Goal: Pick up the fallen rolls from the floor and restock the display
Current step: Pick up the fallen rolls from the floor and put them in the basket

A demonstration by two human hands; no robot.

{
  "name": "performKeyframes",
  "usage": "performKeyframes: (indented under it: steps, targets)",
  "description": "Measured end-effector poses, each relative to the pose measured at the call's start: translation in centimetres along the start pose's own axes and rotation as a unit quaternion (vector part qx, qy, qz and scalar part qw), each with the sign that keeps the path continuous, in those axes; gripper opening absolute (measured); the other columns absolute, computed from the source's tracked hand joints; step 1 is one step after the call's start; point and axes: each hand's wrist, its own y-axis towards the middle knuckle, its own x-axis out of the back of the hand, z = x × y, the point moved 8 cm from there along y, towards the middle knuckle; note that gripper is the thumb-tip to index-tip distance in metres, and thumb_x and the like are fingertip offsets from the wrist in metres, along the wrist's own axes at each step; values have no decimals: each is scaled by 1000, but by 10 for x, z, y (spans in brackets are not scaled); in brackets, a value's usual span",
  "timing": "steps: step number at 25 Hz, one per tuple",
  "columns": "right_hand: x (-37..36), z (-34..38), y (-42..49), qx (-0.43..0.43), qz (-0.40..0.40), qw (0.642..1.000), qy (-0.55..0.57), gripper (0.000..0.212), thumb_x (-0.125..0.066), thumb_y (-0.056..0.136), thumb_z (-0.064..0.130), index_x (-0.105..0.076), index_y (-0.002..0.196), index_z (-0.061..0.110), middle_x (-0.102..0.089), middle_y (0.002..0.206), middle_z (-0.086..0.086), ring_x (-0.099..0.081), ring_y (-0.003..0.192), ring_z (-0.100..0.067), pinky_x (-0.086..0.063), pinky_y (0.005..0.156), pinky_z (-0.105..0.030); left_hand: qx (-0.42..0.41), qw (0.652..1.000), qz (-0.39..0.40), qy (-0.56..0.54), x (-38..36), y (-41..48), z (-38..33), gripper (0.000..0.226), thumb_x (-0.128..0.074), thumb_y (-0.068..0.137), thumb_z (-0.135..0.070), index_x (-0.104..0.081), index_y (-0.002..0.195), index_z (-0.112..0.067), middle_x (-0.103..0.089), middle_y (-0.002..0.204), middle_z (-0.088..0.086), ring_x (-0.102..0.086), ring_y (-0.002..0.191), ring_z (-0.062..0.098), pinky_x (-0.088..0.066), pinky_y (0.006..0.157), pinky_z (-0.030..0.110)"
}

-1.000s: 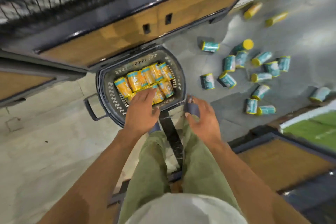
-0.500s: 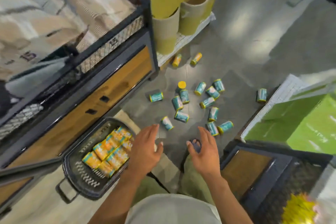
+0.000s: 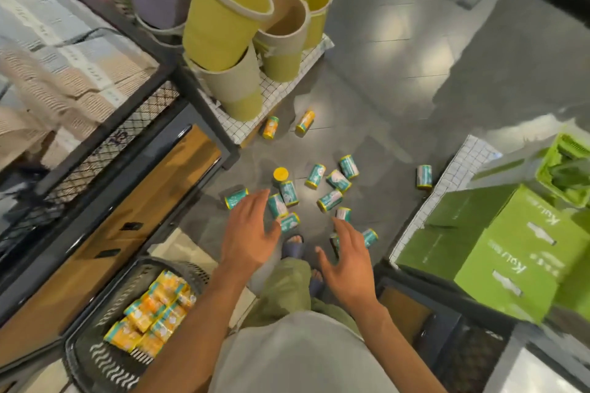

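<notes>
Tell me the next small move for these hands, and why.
Probably lower the left hand onto the teal roll right beside it and curl the fingers round it. Both hands are open and empty, the right hand too, teal rolls lie scattered on the floor, and the basket already holds orange ones.

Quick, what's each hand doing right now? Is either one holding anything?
Left hand: open, fingers spread, holding nothing, over the teal rolls on the floor.
Right hand: open, fingers spread, holding nothing.
</notes>
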Motion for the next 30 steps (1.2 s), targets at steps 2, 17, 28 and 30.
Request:
performKeyframes:
  steps: [2, 17, 28, 30]
  targets:
    - [9, -5, 24, -7, 7, 1000, -10, 72, -58, 89, 53, -47, 149, 14, -50, 150, -7, -45, 138, -28, -42, 112, -48, 11, 1000, 5, -10, -6, 39, 2, 64, -55, 88, -41, -53, 141, -5, -59, 136, 14, -52, 125, 31, -41, 107, 41]
    - [82, 2, 336, 81, 57, 990, -103, 73, -55, 90, 55, -49, 147, 11, -52, 149, -11, -45, 138, -31, -33, 115, -40, 98, 994, -51, -7, -9, 239, -17, 60, -70, 88, -33, -52, 141, -11, -57, 137, 8, -51, 126, 27, -38, 105, 37]
    - [-38, -103, 679, 196, 256, 925, -201, 78, -47, 86, 57, -49, 147, 10, -52, 148, -13, -49, 135, -33, -41, 111, -44, 339, 938, -47, -48, -193, 480, 46, 70, -47, 88, -50, -56, 142, -7, -61, 136, 17, -58, 122, 39, -49, 103, 49]
    - [-97, -153, 720, 189, 271, 921, -206, 77, -47, 85, 55, -50, 147, 9, -54, 145, -14, -51, 132, -34, -45, 108, -46, 347, 936, -30, -47, -265, 504, 93, 72, -48, 86, -51, -57, 141, -5, -59, 140, 19, -57, 127, 40, -47, 107, 50]
